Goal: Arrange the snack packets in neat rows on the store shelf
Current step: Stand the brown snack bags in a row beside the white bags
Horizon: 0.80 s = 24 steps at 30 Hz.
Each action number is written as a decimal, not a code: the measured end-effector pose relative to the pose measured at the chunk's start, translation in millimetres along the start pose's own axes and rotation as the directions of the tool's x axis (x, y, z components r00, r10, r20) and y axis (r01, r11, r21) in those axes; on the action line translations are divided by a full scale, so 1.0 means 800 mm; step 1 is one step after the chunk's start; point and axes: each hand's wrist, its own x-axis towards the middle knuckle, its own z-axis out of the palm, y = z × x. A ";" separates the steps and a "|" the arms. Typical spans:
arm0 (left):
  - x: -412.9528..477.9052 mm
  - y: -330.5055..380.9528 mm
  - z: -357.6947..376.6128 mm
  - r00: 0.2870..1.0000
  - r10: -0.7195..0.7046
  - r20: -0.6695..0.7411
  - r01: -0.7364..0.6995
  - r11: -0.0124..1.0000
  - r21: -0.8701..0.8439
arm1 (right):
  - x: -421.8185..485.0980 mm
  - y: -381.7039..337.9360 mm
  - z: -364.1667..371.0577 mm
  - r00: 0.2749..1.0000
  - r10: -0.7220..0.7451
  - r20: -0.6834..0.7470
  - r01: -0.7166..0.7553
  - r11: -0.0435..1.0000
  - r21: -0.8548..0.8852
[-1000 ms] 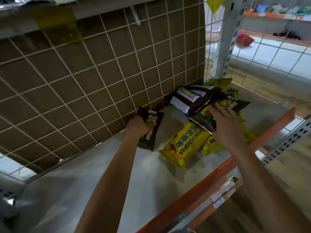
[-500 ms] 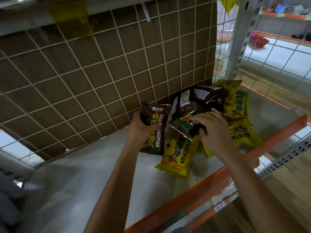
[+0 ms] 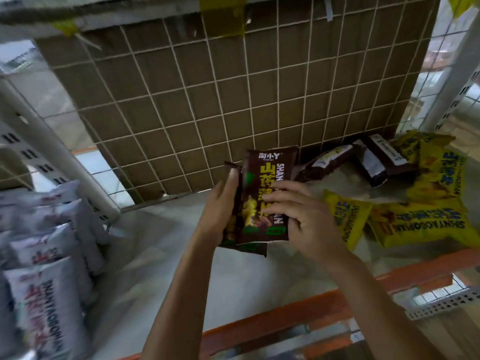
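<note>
Two brown snack packets (image 3: 262, 188) are stacked upright between my hands above the white shelf (image 3: 233, 276). My left hand (image 3: 220, 211) grips their left edge with the fingers curled behind. My right hand (image 3: 304, 219) presses on the front packet's lower right. More brown packets (image 3: 363, 165) lie jumbled at the back right against the wire grid. Yellow packets (image 3: 415, 219) lie scattered at the right of the shelf.
White packets (image 3: 49, 276) stand in a row at the left, beyond a white perforated post (image 3: 52, 154). A wire grid with brown cardboard (image 3: 207, 100) closes the back. An orange rail (image 3: 311, 313) runs along the shelf's front edge.
My right hand has brought its brown packet against the one in my left hand, so both are now held together. The view has swung left, bringing the white packets into sight.
</note>
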 end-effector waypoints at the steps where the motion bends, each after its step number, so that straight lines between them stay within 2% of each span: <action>1: -0.003 -0.005 -0.009 0.997 0.053 -0.051 -0.051 0.998 0.044 | 0.004 -0.007 0.009 1.000 0.005 0.024 -0.006 0.998 0.055; 3: -0.008 -0.015 -0.028 0.968 0.169 -0.186 -0.146 0.981 0.132 | 0.008 -0.026 0.032 0.997 0.077 0.017 -0.079 0.977 0.196; 4: -0.012 -0.019 -0.039 0.944 0.216 -0.249 -0.182 0.971 0.154 | 0.010 -0.036 0.046 0.987 0.155 -0.040 -0.139 0.957 0.256; 6: -0.018 -0.026 -0.061 0.889 0.312 -0.335 -0.236 0.939 0.249 | 0.017 -0.058 0.073 0.900 0.400 -0.176 -0.321 0.878 0.354; 7: -0.022 -0.027 -0.072 0.861 0.356 -0.363 -0.253 0.919 0.302 | 0.023 -0.069 0.086 0.830 0.533 -0.164 -0.442 0.808 0.390; 9: -0.032 -0.027 -0.089 0.801 0.438 -0.409 -0.264 0.871 0.415 | 0.036 -0.085 0.111 0.729 0.684 0.006 -0.643 0.682 0.348; 11: -0.039 -0.027 -0.105 0.739 0.481 -0.472 -0.246 0.845 0.475 | 0.044 -0.095 0.138 0.737 0.671 0.081 -0.673 0.720 0.167; 13: -0.042 -0.028 -0.122 0.698 0.469 -0.541 -0.216 0.858 0.465 | 0.051 -0.101 0.160 0.769 0.635 0.080 -0.640 0.762 0.102; 16: -0.043 -0.026 -0.153 0.637 0.477 -0.606 -0.203 0.862 0.465 | 0.064 -0.100 0.186 0.738 0.662 0.128 -0.669 0.694 0.267; 20: -0.045 -0.023 -0.183 0.578 0.499 -0.646 -0.175 0.849 0.499 | 0.082 -0.076 0.211 0.644 0.740 0.194 -0.684 0.444 0.579; 22: -0.047 -0.026 -0.190 0.568 0.536 -0.625 -0.202 0.826 0.526 | 0.093 -0.068 0.219 0.647 0.733 0.210 -0.675 0.423 0.605; 24: -0.050 -0.027 -0.193 0.545 0.572 -0.612 -0.245 0.808 0.537 | 0.103 -0.068 0.230 0.671 0.722 0.169 -0.652 0.466 0.598</action>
